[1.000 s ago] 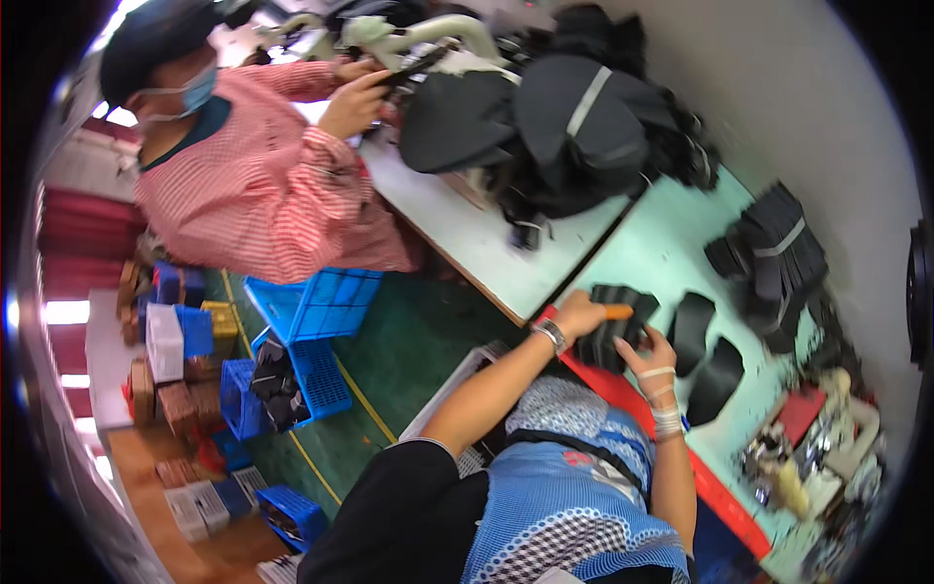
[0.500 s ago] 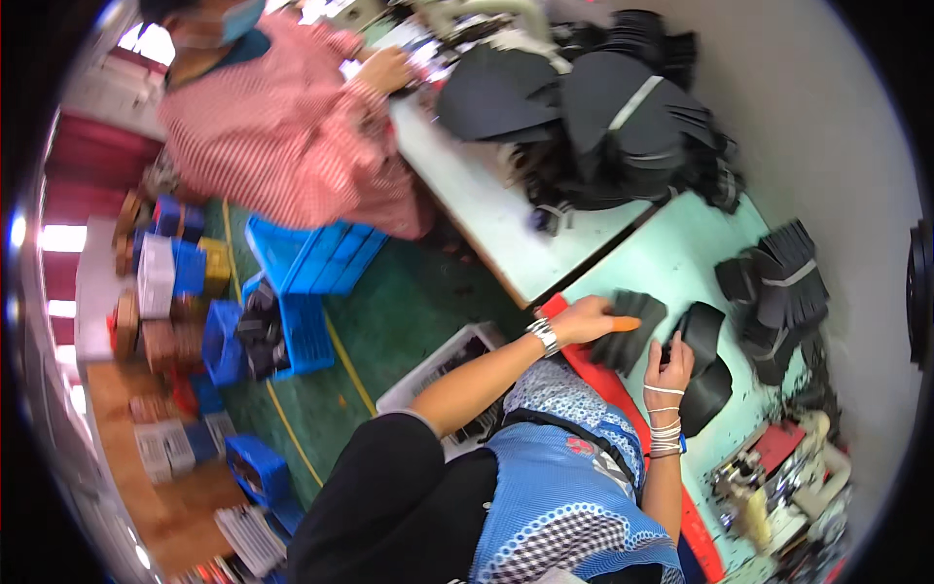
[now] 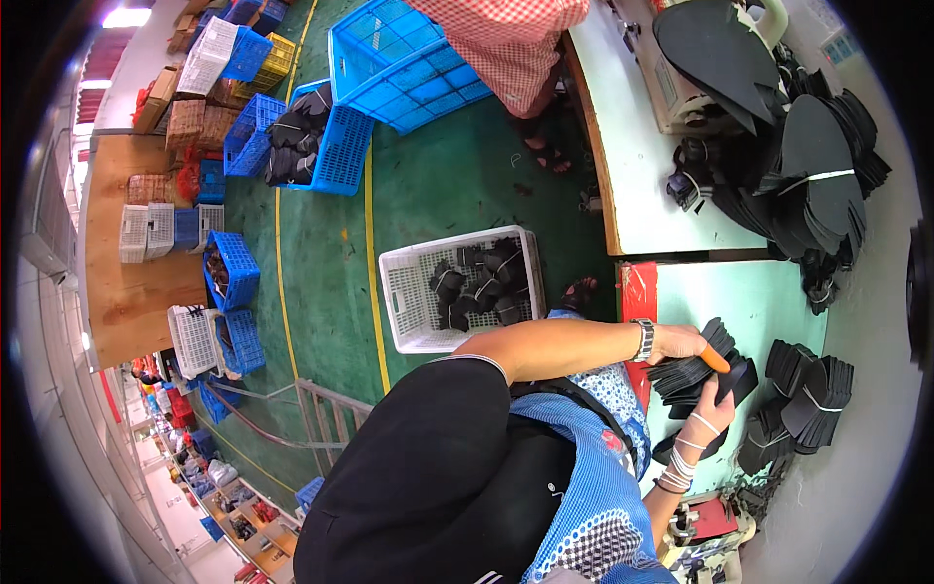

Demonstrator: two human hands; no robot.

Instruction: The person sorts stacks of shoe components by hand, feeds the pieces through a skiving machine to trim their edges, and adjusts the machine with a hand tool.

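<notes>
From the head view, the person is gathering a fanned stack of flat black cut pieces (image 3: 693,372) over the pale green bench (image 3: 759,302). The left hand (image 3: 681,343) is curling over the top of the stack, an orange cap on one fingertip, and is pinching the pieces from above. The right hand (image 3: 712,409), with white rubber bands round its wrist, is pressing up against the stack from below, so both hands are closing on the same pile.

Judging by what lies around, a good part of the sorting seems done. Bundles of black pieces (image 3: 803,399), at least one with a pale band across it, are sitting to the right on the bench, just beside the stack in hand. The stack being held appears unbanded, so tying it looks like what is left for this pile. On the green floor to the left, a white plastic crate (image 3: 428,292) is holding more black bundles. Far on the white bench (image 3: 637,165), a large heap of bigger black panels (image 3: 822,165) is lying, some banded. At the far edge, another person in a red checked garment (image 3: 506,39) is standing near a blue crate (image 3: 404,58).
</notes>
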